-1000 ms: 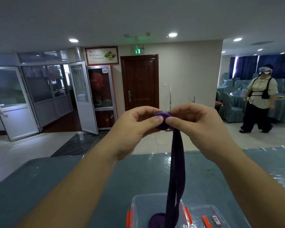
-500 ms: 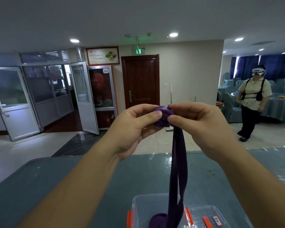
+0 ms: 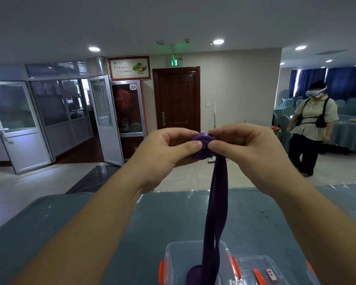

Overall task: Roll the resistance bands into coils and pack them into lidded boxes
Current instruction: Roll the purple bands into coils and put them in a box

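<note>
I hold a purple resistance band [image 3: 216, 204] up in front of me, its top end wound into a small coil [image 3: 202, 146]. My left hand [image 3: 169, 149] pinches the coil from the left and my right hand [image 3: 247, 147] pinches it from the right. The loose tail hangs straight down into a clear plastic box [image 3: 173, 256] with orange latches at the bottom edge. A dark purple coil [image 3: 193, 274] lies inside that box.
A clear lid [image 3: 261, 268] with orange clips lies right of the box on the blue-grey table [image 3: 70, 223]. A person with a headset [image 3: 310, 128] walks at the far right near cloth-covered tables. Doors stand beyond the table.
The coil at the top has grown slightly as both hands keep turning it. The person in the background has walked closer and further left.
</note>
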Motion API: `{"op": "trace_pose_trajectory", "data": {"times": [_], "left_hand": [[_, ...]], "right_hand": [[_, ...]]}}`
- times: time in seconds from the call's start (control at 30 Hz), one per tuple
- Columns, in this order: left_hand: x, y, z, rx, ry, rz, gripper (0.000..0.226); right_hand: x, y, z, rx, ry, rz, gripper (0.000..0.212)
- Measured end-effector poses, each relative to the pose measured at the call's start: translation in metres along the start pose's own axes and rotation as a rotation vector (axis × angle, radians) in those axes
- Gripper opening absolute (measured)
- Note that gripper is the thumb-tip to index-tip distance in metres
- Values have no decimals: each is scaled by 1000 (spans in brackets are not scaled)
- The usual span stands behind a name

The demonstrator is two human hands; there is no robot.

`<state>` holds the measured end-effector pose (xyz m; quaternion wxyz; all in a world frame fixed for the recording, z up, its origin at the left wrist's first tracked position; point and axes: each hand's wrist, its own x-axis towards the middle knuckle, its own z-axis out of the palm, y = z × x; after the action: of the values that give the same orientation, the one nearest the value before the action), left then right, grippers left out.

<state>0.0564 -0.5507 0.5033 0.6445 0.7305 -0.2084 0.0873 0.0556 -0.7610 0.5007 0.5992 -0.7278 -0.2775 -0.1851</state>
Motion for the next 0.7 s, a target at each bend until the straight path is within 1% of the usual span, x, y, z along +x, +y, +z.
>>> {"op": "trace_pose_trajectory", "data": {"times": [0.1,0.17,0.2,0.27,0.33,0.37,0.4,0.5,0.57,0.7], "left_hand": [[-1,-10,9,-287,19,-27,36],[-2,-15,13,-353,29,-45,39],[-2,-16,13,-312,25,-47,35],[-3,-14,9,-112,7,-31,25],[-3,-9,3,81,-21,-6,21],[-3,-6,0,128,-33,-2,20],[-3,-4,-2,125,-41,-10,20],[-3,-6,-2,-57,-47,-60,24],[-3,-11,0,-130,-22,-74,29],[-4,-16,3,-97,-10,-101,22]], "right_hand": [[-3,6,7,165,42,10,37],[-4,7,7,133,35,7,36],[-4,7,6,101,19,14,35],[-4,6,1,24,-41,37,34],[-5,3,-1,-77,-109,42,33],[-6,1,0,-108,-125,39,33],[-6,1,1,-111,-119,38,33],[-7,5,4,-43,-18,35,29],[-7,8,5,4,8,43,28],[-8,5,0,-63,-41,67,25]]}}
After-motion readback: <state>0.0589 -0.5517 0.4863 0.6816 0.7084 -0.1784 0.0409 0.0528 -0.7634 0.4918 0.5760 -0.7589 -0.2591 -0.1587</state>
